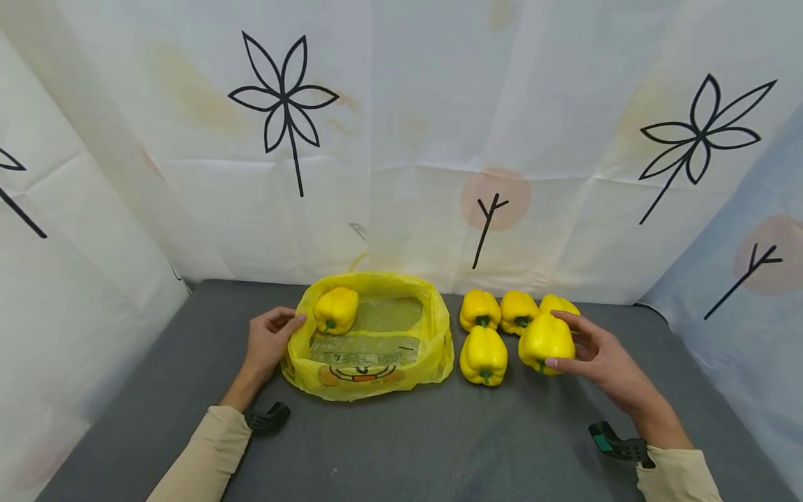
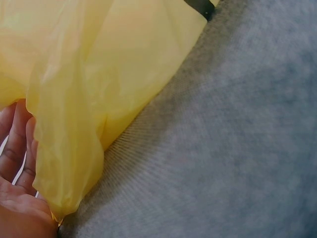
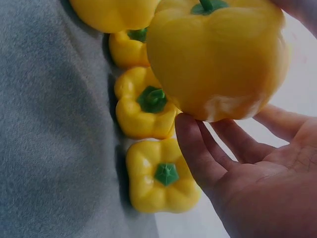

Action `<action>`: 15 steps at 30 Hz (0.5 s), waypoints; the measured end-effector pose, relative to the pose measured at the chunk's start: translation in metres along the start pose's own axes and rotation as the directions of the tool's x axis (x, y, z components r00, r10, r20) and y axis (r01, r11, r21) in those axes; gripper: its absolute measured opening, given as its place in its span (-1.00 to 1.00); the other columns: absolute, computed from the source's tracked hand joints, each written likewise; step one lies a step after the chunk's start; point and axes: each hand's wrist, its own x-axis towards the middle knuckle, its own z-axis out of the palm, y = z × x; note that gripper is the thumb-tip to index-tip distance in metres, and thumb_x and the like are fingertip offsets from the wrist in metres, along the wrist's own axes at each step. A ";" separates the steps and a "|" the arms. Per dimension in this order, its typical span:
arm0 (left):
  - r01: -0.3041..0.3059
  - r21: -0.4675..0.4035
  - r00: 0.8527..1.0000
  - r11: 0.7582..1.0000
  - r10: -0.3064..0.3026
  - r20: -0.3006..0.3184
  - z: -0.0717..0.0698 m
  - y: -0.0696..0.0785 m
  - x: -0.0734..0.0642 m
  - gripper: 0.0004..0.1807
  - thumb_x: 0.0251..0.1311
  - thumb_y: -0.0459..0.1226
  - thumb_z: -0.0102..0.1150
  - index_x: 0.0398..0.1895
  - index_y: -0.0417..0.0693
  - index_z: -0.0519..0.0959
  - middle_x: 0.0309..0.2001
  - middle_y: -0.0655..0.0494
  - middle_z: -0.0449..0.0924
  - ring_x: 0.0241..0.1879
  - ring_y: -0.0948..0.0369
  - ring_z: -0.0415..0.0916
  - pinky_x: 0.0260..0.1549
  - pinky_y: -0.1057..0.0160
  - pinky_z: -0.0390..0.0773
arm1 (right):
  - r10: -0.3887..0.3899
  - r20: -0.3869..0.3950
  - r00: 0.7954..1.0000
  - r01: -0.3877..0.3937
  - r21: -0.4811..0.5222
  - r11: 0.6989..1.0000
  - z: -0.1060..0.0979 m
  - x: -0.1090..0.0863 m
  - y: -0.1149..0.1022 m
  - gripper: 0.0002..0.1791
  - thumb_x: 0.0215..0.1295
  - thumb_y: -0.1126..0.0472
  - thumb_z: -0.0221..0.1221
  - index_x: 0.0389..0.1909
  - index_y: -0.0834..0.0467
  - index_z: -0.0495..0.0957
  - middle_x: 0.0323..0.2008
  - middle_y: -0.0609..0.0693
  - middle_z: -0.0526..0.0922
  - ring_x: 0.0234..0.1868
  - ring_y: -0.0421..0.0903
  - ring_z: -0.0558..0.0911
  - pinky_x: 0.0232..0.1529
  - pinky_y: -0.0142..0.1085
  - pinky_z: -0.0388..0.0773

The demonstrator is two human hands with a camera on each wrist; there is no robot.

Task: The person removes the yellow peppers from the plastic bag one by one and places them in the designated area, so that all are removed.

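Note:
My right hand [image 1: 602,355] holds a yellow bell pepper [image 1: 547,341] between thumb and fingers, at the right end of a group of peppers. In the right wrist view the held pepper [image 3: 218,59] is raised off the table, with its green stem showing. My left hand [image 1: 270,341] pinches the left rim of a yellow plastic bag [image 1: 376,387], which stands with its mouth wide. One bell pepper [image 1: 337,310] lies inside the bag at its left. In the left wrist view, the bag's side [image 2: 69,148] partly hides the fingers [image 2: 15,148].
Right of the bag, three bell peppers form a back row: left [image 1: 480,309], middle [image 1: 518,311] and right [image 1: 558,304]. Another pepper [image 1: 484,355] lies in front. The grey table [image 1: 401,453] meets a patterned white curtain [image 1: 401,209] behind.

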 end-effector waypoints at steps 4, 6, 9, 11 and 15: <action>-0.008 -0.001 1.000 1.000 0.008 0.001 0.000 0.000 0.001 -0.77 0.36 -0.39 0.27 -0.14 -0.50 0.63 -0.36 0.21 0.69 -0.41 0.30 0.62 -0.40 0.38 0.63 | 0.008 0.027 1.000 -0.008 -0.013 1.000 0.000 0.000 0.002 -0.09 0.35 0.30 0.32 0.58 0.30 0.00 0.48 0.37 0.06 0.32 0.27 0.40 -0.04 -0.35 0.62; -0.010 0.002 1.000 1.000 0.010 0.001 0.000 0.000 0.001 -0.77 0.36 -0.39 0.27 -0.14 -0.51 0.63 -0.36 0.22 0.69 -0.41 0.31 0.63 -0.41 0.38 0.63 | 0.016 0.035 0.999 -0.016 -0.014 1.000 0.000 0.000 0.003 -0.08 0.35 0.29 0.33 0.57 0.30 0.00 0.48 0.36 0.06 0.34 0.42 0.32 -0.03 -0.34 0.61; -0.013 0.004 1.000 1.000 0.013 0.001 0.000 0.000 0.002 -0.75 0.36 -0.37 0.27 -0.15 -0.51 0.62 -0.37 0.24 0.69 -0.41 0.31 0.63 -0.41 0.38 0.64 | 0.026 0.045 0.999 -0.025 -0.012 1.000 0.002 0.001 0.006 -0.07 0.34 0.27 0.34 0.57 0.30 0.01 0.48 0.35 0.07 0.35 0.46 0.30 -0.02 -0.32 0.62; -0.014 0.006 1.000 1.000 0.014 0.001 -0.001 -0.001 0.002 -0.75 0.37 -0.37 0.27 -0.15 -0.51 0.62 -0.37 0.26 0.69 -0.41 0.31 0.63 -0.41 0.38 0.64 | 0.035 0.049 0.998 -0.035 -0.008 0.999 0.003 0.002 0.007 -0.06 0.33 0.25 0.36 0.57 0.30 0.01 0.48 0.34 0.07 0.36 0.45 0.29 -0.01 -0.33 0.61; -0.007 0.007 1.000 1.000 0.007 0.002 -0.001 -0.001 0.002 -0.76 0.36 -0.36 0.27 -0.15 -0.49 0.63 -0.39 0.27 0.68 -0.43 0.30 0.63 -0.43 0.37 0.64 | 0.036 0.071 0.997 -0.035 -0.007 0.999 0.003 0.002 0.009 -0.06 0.32 0.27 0.35 0.57 0.29 0.01 0.50 0.36 0.04 0.40 0.46 0.23 0.02 -0.38 0.58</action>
